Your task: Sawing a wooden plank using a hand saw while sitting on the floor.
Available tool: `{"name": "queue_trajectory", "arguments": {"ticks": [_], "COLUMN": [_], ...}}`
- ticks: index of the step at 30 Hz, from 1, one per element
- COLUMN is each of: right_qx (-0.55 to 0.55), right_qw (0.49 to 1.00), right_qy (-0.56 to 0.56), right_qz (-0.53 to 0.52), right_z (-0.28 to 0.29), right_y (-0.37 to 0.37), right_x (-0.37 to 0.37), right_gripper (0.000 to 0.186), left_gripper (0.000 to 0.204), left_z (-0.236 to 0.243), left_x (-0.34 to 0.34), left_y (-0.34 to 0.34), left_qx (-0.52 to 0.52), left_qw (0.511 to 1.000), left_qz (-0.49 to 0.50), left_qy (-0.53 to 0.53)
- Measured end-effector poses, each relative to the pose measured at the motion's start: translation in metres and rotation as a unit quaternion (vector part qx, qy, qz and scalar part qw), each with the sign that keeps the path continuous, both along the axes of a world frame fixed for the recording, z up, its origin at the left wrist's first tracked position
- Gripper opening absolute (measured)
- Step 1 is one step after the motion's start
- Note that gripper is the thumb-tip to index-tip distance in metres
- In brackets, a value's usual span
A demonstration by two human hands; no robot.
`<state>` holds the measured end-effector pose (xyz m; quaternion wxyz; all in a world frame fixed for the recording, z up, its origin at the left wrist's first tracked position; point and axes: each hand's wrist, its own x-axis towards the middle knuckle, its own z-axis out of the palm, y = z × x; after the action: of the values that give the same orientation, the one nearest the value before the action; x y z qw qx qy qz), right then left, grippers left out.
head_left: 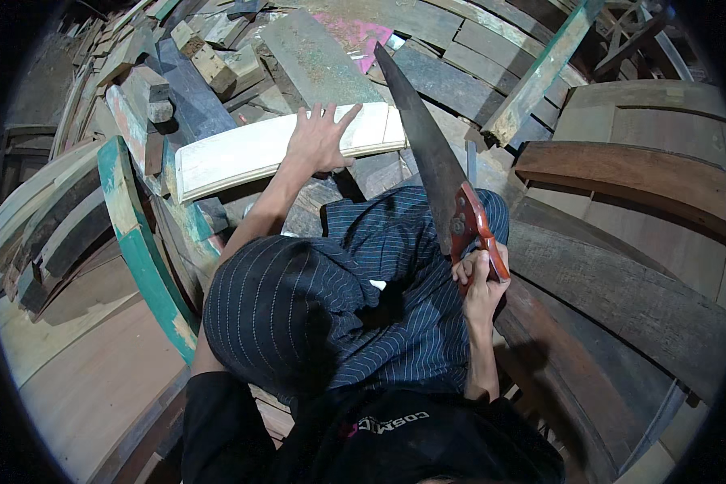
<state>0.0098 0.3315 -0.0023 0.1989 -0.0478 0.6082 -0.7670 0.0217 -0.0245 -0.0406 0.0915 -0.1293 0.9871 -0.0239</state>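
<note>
A white-painted wooden board (242, 158) lies crosswise in front of my knees. My left hand (321, 139) rests flat on top of it with the fingers spread. In my right hand (477, 274) is a handsaw (427, 133), my fingers wrapped round its red handle. The wide grey blade points up and away, its tip beyond the board's far edge. Near the board's right end a thin line runs across the white face, close to the blade. Whether the blade touches the board I cannot tell.
A wide greenish plank (319, 60) lies beyond the white board. Stacked timber offcuts (210, 68) fill the far left. A green-painted strip (149, 250) stands at my left. Brown beams (621, 173) and dark planks (605, 282) lie at my right. A pink scrap (371, 40) lies far ahead.
</note>
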Motion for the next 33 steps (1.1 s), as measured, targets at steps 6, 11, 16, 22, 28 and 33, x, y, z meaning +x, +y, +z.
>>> {"name": "queue_trajectory", "arguments": {"ticks": [6,11,16,22,28,33], "right_qx": [-0.059,-0.051,-0.024,-0.083,-0.023,-0.022], "right_qw": [0.997,0.997,0.999,0.995,0.998,0.998], "right_qy": [-0.044,-0.043,-0.034,-0.054,-0.035,-0.051], "right_qz": [0.036,0.027,0.007,0.011,0.046,0.002], "right_z": [-0.011,-0.012,0.000,-0.026,0.001,0.021], "right_y": [-0.058,-0.058,0.002,-0.067,-0.004,0.027], "right_x": [-0.056,-0.051,-0.011,-0.072,-0.013,-0.013], "right_gripper": [0.018,0.017,0.016,0.021,0.014,0.016], "left_gripper": [0.111,0.110,0.112,0.108,0.112,0.112], "left_z": [0.000,-0.001,-0.001,0.000,-0.001,0.000], "left_x": [-0.004,-0.011,0.004,-0.011,-0.001,0.003], "left_y": [0.001,-0.001,0.001,0.012,-0.001,0.008], "left_qx": [-0.017,0.004,-0.024,-0.003,-0.016,-0.008], "left_qw": [1.000,1.000,0.999,1.000,1.000,1.000], "left_qz": [-0.009,-0.009,-0.027,-0.022,-0.008,-0.012], "left_qy": [0.006,-0.009,0.003,-0.002,-0.007,-0.011]}}
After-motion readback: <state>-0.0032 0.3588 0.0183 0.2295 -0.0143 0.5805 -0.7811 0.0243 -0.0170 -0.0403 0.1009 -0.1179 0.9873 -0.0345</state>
